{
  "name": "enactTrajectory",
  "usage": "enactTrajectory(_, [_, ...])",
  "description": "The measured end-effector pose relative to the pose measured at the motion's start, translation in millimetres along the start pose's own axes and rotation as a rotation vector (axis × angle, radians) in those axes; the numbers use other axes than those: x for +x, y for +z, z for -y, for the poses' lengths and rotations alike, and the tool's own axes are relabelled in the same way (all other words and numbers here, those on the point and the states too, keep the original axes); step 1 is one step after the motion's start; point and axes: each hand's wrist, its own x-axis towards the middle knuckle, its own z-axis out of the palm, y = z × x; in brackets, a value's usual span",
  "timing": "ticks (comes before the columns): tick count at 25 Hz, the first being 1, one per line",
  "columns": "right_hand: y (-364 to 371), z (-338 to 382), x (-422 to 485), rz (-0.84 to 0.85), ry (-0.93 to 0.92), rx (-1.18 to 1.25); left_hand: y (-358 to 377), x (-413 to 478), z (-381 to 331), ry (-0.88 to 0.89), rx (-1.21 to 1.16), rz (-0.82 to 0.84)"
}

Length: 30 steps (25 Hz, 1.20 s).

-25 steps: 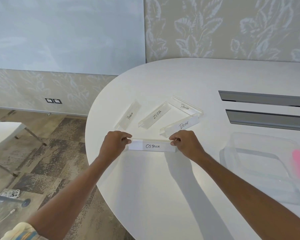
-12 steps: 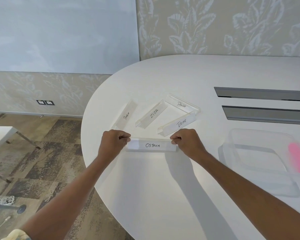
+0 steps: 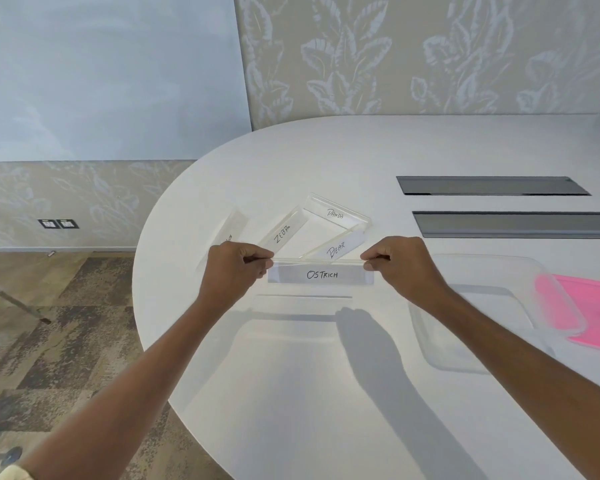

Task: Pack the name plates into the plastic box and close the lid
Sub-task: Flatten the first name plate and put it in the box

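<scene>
I hold the clear name plate marked OSTRICH (image 3: 321, 274) by its two ends, above the white table (image 3: 326, 393); its shadow falls below it. My left hand (image 3: 234, 271) pinches the left end and my right hand (image 3: 400, 266) pinches the right end. Behind it on the table lie the BEAR plate (image 3: 336, 251), the PANDA plate (image 3: 336, 213), the ZEBRA plate (image 3: 281, 233) and one more plate (image 3: 231, 227), partly hidden by my left hand. The clear plastic box (image 3: 471, 320) stands open to the right, and its pink lid (image 3: 589, 310) lies beside it.
Two grey cable slots (image 3: 492, 185) (image 3: 516, 224) are set into the table behind the box. The table's curved edge runs along the left, with patterned carpet (image 3: 59, 334) below. A chair leg (image 3: 14, 303) shows at far left.
Both hands have lifted the OSTRICH plate off the table; it now hangs above its shadow. The view has shifted to the right.
</scene>
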Motion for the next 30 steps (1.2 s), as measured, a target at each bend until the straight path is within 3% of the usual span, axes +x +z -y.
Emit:
enactTrajectory(8, [-103, -44, -21, -0.149, 0.048, 0.0, 63, 9, -79, 0.17, -0.085, 0.105])
enactTrajectory(16, [-174, -107, -44, -0.209, 0.155, -0.027, 142, 7, -140, 0.228, -0.161, 0.223])
enactTrajectory(30, [-186, -183, -52, -0.032, 0.29, -0.049, 215, 2, -171, 0.326, 0.008, 0.31])
